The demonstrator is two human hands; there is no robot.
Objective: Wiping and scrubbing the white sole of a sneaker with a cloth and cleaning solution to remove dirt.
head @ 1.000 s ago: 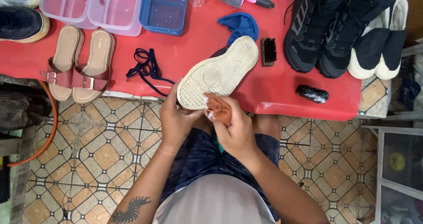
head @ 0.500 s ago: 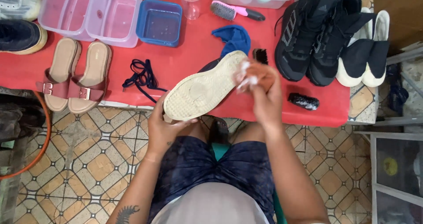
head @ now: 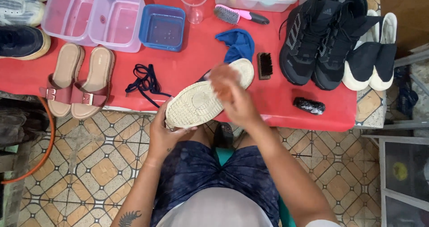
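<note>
Gripping the heel end of an upturned shoe point(head: 203, 104), the left hand point(head: 166, 133) curls its fingers round the edge, closed firmly on it. The right hand point(head: 232, 99) lies over the forward half of the sole, fingers bunched; it is blurred, and something small and orange-brown shows at the fingertips, though what it is cannot be told. The shoe is held sole-up at the near edge of the red table point(head: 277, 106), above the person's lap, its toe pointing up and to the right. Its sole is pale cream rubber, oval, with a fine moulded tread and a round patch in the middle.

Just past the toe lie a crumpled blue cloth point(head: 237, 44) and a small dark bristle brush point(head: 265, 65). Loose dark laces point(head: 143, 82) sit tangled to the left, beside a pair of tan sandals point(head: 80, 79) with maroon straps. Farther back stand a blue square tub point(head: 163, 28) and clear pinkish tubs point(head: 96, 15). To the right are black high-top shoes point(head: 321, 35).
</note>
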